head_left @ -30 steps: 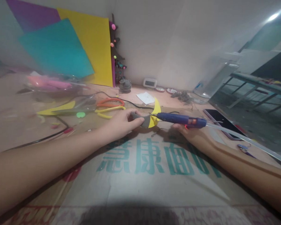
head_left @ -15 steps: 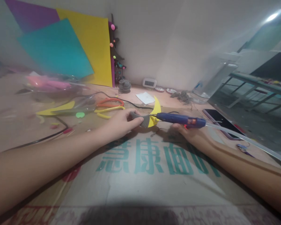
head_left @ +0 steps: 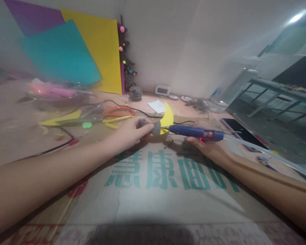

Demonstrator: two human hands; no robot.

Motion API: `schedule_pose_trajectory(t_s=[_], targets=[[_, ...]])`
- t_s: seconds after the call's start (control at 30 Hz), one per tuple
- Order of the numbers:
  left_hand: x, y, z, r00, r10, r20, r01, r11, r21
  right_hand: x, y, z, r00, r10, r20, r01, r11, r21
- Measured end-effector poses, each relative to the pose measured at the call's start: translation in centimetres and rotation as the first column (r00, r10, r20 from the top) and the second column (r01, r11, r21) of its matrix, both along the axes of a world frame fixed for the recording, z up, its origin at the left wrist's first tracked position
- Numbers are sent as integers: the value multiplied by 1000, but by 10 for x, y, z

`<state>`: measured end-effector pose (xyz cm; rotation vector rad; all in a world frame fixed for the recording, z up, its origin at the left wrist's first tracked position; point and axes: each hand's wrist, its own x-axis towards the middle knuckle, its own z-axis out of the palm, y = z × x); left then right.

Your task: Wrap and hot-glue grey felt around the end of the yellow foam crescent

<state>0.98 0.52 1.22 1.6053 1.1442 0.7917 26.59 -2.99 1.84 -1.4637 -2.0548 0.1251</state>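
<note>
My left hand is closed on a small grey piece, its thumb pressing on the near side. A yellow crescent stands up at the right end of that grey piece. In my right hand lies a blue hot glue gun with a small red light and a long clear glue stick sticking out of its back. The metal nozzle points left and meets the place where the crescent and the grey piece join; whether glue is coming out is too small to tell.
Orange-handled scissors and yellow-handled pliers or scissors lie beyond my left hand. A phone rests at the right, near a clear bottle. Behind are a small white clock, a white card and coloured sheets against the wall.
My left hand has tilted and shifted the grey piece with its crescent slightly left and up. The glue gun's nozzle has dropped a little and now sits lower along the join.
</note>
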Motion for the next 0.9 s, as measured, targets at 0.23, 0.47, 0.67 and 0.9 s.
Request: schedule_pose_trajectory(t_s=[0.23, 0.47, 0.67, 0.9], targets=[[-1, 1, -5, 999, -43, 3, 43, 998, 55, 0, 0, 0, 997, -61, 37, 58, 997, 58], [-2, 3, -10, 997, -71, -17, 73, 992, 107, -3, -4, 3, 996, -92, 14, 91, 995, 51], [-2, 3, -9, 996, -81, -33, 84, 991, 103, -2, -3, 2, 993, -116, 10, 115, 992, 59], [-2, 5, -12, 994, -77, -75, 87, 986, 145, 4, 3, -5, 978, -167, -123, 165, 986, -30]])
